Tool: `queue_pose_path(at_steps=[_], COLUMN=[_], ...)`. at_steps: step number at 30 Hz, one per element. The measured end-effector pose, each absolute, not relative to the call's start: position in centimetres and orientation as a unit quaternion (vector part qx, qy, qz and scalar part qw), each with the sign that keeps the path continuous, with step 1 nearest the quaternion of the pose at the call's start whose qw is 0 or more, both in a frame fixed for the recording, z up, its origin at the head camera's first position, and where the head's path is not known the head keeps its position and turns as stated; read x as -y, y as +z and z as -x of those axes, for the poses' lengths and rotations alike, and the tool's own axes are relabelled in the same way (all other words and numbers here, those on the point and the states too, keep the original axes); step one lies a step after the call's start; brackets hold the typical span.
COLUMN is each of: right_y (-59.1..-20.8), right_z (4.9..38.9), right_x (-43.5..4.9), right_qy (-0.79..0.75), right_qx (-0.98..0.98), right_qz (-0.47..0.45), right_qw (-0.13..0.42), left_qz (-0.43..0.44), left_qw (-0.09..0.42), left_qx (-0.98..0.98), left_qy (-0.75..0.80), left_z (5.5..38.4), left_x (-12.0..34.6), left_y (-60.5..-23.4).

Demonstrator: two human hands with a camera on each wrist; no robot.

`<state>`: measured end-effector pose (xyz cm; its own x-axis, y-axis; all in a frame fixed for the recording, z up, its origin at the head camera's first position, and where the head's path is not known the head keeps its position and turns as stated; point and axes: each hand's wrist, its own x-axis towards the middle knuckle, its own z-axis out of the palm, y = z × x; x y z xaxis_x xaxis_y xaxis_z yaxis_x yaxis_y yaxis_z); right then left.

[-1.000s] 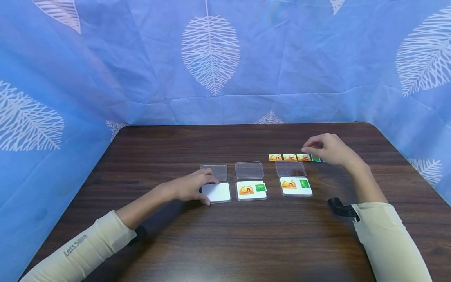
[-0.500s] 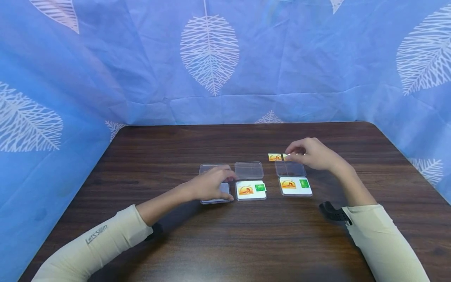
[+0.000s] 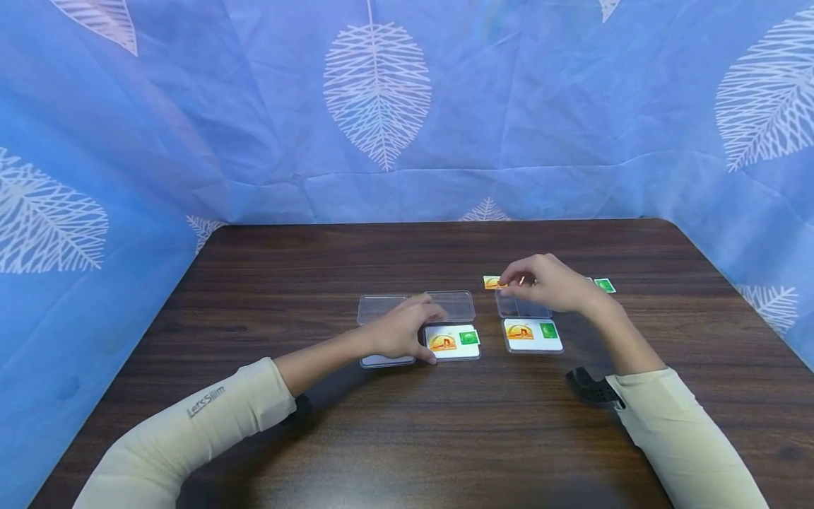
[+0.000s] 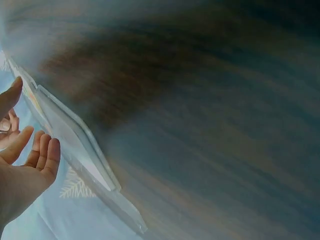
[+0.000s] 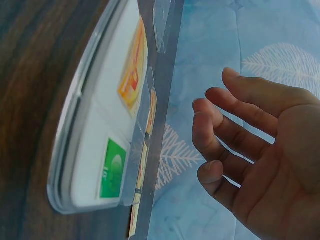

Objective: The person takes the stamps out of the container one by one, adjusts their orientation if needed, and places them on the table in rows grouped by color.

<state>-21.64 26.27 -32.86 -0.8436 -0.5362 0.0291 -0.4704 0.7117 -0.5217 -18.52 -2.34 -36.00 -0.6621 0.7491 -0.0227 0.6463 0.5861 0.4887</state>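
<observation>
My left hand (image 3: pixel 402 330) reaches across the left clear plastic box (image 3: pixel 386 361), fingers spread. Its thumb is at the near left corner of the middle box (image 3: pixel 454 351), which bears an orange sticker and a green one on a white surface. In the left wrist view the left hand (image 4: pixel 30 170) holds nothing beside the boxes (image 4: pixel 75 132). My right hand (image 3: pixel 550 283), fingers loosely bent and holding nothing, hovers over a row of small stickers, hiding most of them. An orange sticker (image 3: pixel 490 282) shows at its fingertips. The right wrist view has the right hand (image 5: pixel 270 130) apart from the stickers.
A third box (image 3: pixel 533 346) on the right has an orange sticker (image 5: pixel 134 75) and a green sticker (image 5: pixel 114 167) on its white surface. Clear lids (image 3: pixel 455 304) lie open behind the boxes. One green sticker (image 3: pixel 605 285) shows right of my right hand. A blue leaf-patterned cloth (image 3: pixel 273 127) hangs behind the table.
My left hand has slid right from the left box to the middle one. The right hand has moved left and slightly nearer along the sticker row, uncovering a green sticker at its right end.
</observation>
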Motion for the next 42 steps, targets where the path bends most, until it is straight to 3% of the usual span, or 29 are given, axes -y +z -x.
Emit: queue_pose_path(at_steps=[16,42], right_y=[-33.5,-34.1], right_z=[21.6,21.4], right_x=[-24.4,-21.0], right_qy=[-0.288,-0.276], right_qx=[-0.900,-0.868], right_qz=[0.316,0.373], right_qw=[0.080,0.175], left_qz=[-0.393,-0.393], left_qw=[0.136,0.127], left_qx=[-0.881,-0.880], left_qy=[0.228,0.235], left_z=[18.8,19.0], left_x=[1.6,1.4], left_y=[-36.5,-36.8])
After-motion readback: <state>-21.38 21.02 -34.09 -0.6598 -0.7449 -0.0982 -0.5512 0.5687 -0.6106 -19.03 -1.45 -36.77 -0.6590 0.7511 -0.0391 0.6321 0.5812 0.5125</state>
